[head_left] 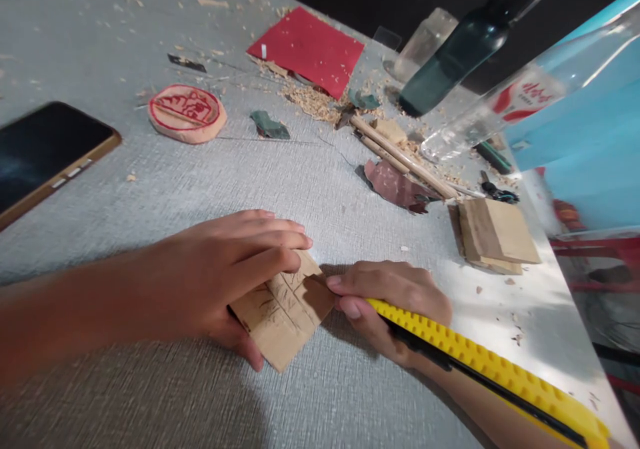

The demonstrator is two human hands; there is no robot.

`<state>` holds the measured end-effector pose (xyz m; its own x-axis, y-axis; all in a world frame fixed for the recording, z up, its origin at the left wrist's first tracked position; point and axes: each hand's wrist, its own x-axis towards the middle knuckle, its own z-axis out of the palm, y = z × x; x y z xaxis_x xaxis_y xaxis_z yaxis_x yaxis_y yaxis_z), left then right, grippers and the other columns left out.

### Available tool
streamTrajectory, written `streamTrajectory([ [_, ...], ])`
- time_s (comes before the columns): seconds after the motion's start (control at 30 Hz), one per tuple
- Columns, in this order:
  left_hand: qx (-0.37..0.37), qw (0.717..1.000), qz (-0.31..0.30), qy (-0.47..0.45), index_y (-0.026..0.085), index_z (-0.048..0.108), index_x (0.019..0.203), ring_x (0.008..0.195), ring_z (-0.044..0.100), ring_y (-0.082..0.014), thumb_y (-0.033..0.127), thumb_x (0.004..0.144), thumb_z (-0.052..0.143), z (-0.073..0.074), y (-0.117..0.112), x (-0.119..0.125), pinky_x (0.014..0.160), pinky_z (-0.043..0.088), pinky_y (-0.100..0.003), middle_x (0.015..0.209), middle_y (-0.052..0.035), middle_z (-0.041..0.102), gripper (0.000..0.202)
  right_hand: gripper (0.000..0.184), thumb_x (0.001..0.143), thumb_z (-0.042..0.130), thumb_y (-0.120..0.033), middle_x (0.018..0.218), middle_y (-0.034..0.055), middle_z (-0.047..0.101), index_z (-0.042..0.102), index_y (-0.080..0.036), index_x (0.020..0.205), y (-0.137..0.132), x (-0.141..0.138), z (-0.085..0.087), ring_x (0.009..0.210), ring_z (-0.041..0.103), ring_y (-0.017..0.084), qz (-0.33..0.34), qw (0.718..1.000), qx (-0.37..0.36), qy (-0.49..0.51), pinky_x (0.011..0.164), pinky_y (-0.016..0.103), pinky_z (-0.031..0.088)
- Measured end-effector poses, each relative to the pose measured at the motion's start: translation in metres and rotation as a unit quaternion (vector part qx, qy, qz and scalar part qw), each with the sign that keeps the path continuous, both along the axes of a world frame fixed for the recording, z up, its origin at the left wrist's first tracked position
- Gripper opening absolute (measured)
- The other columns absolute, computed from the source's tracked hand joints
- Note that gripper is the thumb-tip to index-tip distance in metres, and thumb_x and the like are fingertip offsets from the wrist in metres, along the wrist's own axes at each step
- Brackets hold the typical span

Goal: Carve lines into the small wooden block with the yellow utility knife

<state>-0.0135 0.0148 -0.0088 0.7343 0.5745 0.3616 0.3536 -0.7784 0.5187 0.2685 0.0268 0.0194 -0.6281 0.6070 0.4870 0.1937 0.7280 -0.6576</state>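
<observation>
My left hand (227, 272) lies flat over a small square wooden tile (285, 315) with pencil lines and cut grooves, pinning it to the grey table (150, 189). My right hand (393, 299) grips a yellow utility knife (490, 365), its front end at the tile's right edge; the blade tip is hidden by my fingers. The knife's long yellow body runs back toward the lower right along my forearm.
A phone (45, 152) lies at the left. A round carved red-inked stamp (187, 112), red paper (307, 49), wood shavings (313, 102), wooden sticks (400, 155), sandpaper scraps (395, 185), stacked wooden blocks (493, 235), a dark bottle (460, 49) and a clear bottle (525, 99) sit beyond. The table edge runs along the right.
</observation>
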Motion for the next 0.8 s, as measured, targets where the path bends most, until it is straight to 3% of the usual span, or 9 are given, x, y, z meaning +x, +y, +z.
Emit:
streamTrajectory([
  [0.17,0.002,1.0,0.004,0.006,0.019,0.053,0.138,0.137,0.063,-0.0343,0.064,0.086,0.083,0.001,0.001,0.0,0.119,0.048,-0.048,0.145,-0.019,0.068,0.075,0.017,0.094,0.074,-0.009,0.086,0.0056,0.085,0.076,-0.018,0.108,-0.001,-0.001,-0.001,0.07,0.082,0.016,0.009,1.0,-0.005,0.007,0.063,0.02,0.065],
  [0.43,0.009,0.999,-0.021,0.04,0.019,0.052,0.145,0.133,0.062,-0.0325,0.058,0.089,0.082,0.002,0.007,-0.001,0.117,0.044,-0.046,0.143,-0.0153,0.067,0.074,0.015,0.095,0.073,-0.012,0.083,0.0034,0.085,0.074,-0.022,0.106,0.003,0.003,0.004,0.069,0.083,0.017,0.014,0.998,0.047,-0.036,0.062,0.022,0.067],
  [0.53,-0.007,0.999,-0.021,0.033,0.021,0.053,0.145,0.132,0.063,-0.032,0.057,0.09,0.082,0.004,0.006,-0.001,0.114,0.045,-0.045,0.143,-0.0147,0.068,0.072,0.017,0.094,0.072,-0.01,0.088,0.0045,0.087,0.076,-0.02,0.106,0.006,0.005,0.0,0.074,0.084,0.017,0.015,1.0,0.015,-0.011,0.066,0.021,0.068],
  [0.67,-0.019,0.999,-0.021,0.026,0.022,0.052,0.147,0.133,0.063,-0.031,0.055,0.088,0.085,0.003,0.005,-0.002,0.117,0.043,-0.044,0.144,-0.0136,0.068,0.075,0.016,0.092,0.074,-0.012,0.085,0.005,0.086,0.079,-0.018,0.106,0.009,0.006,-0.002,0.069,0.083,0.015,0.033,0.999,-0.028,0.019,0.063,0.019,0.066],
  [0.8,-0.014,0.999,-0.023,0.017,0.021,0.053,0.146,0.135,0.061,-0.0322,0.058,0.083,0.088,0.0,0.007,-0.003,0.115,0.044,-0.043,0.144,-0.0141,0.068,0.082,0.01,0.095,0.073,-0.015,0.076,0.0038,0.083,0.081,-0.015,0.103,0.011,0.004,-0.001,0.063,0.08,0.012,0.01,0.993,-0.096,0.065,0.059,0.016,0.063],
])
